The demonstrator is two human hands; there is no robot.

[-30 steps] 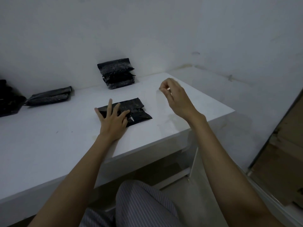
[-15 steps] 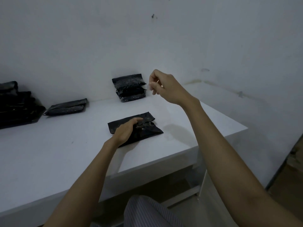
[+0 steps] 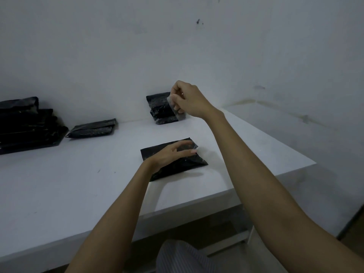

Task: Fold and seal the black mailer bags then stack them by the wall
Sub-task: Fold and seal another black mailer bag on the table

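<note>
My left hand (image 3: 173, 154) lay flat on the folded black mailer bag (image 3: 175, 164), fingers (image 3: 187, 152) spread and pressing, closed on nothing. The bag sat on the white desk (image 3: 78, 184), near its right front corner. My right hand (image 3: 189, 101) was raised above and beyond it, fingers pinched shut on a clear strip (image 3: 173, 107), which I took to be the peeled seal liner; it was too thin for me to be sure.

Risks noted. If my left hand had eased off before the flap was pressed, the glossy film would likely have sprung open and the seal set crooked. The strip could have clung to my fingers or dropped onto the desk. The bag lay close to the desk edge, so a careless push might have slid it off.

Condition of the bag: black, shiny, creased, folded into a rough rectangle, slightly skewed to the desk edge. Sealed bags (image 3: 163, 109) stood stacked against the wall (image 3: 118, 56); another bag (image 3: 92, 129) and a larger pile (image 3: 25, 125) lay further left.
</note>
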